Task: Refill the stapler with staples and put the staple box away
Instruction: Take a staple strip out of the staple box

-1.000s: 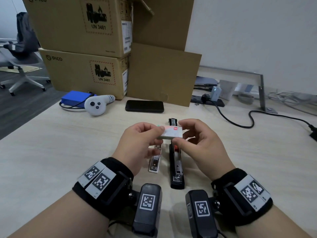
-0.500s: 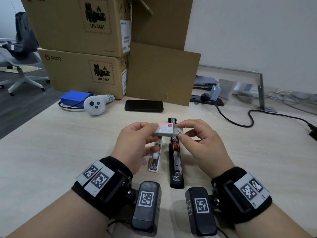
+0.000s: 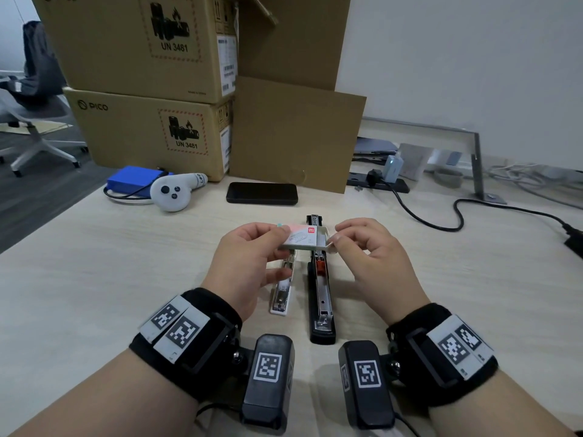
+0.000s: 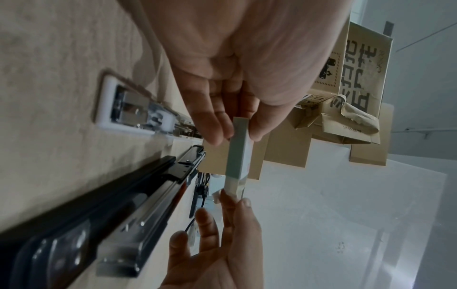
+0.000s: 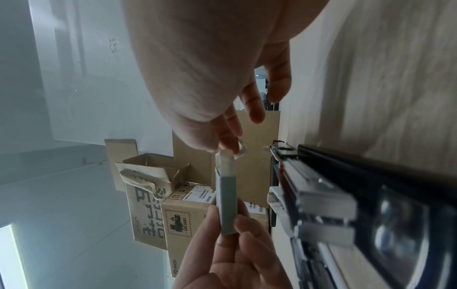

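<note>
A small staple box [image 3: 303,237] [image 4: 238,151] [image 5: 226,201] is held flat above the table between both hands. My left hand [image 3: 252,257] [image 4: 230,125] pinches its left end. My right hand [image 3: 362,244] [image 5: 227,144] pinches the white inner tray's end flap [image 3: 328,244], which sticks out of the sleeve on the right. Below the box a long black stapler [image 3: 320,294] [image 4: 118,205] [image 5: 346,191] lies swung open on the table, metal magazine channel upward. A small white stapler [image 3: 282,291] [image 4: 133,109] lies open beside it on the left.
A black phone [image 3: 262,193] lies beyond the staplers. A white controller [image 3: 175,192] and a blue pack [image 3: 132,182] sit at the back left, before stacked cardboard boxes [image 3: 151,89]. A black cable [image 3: 457,216] and power strip [image 3: 378,181] run along the back right.
The box has tilted flatter and the right hand has drawn the inner tray's end out of the sleeve to the right. The left hand keeps its hold.
</note>
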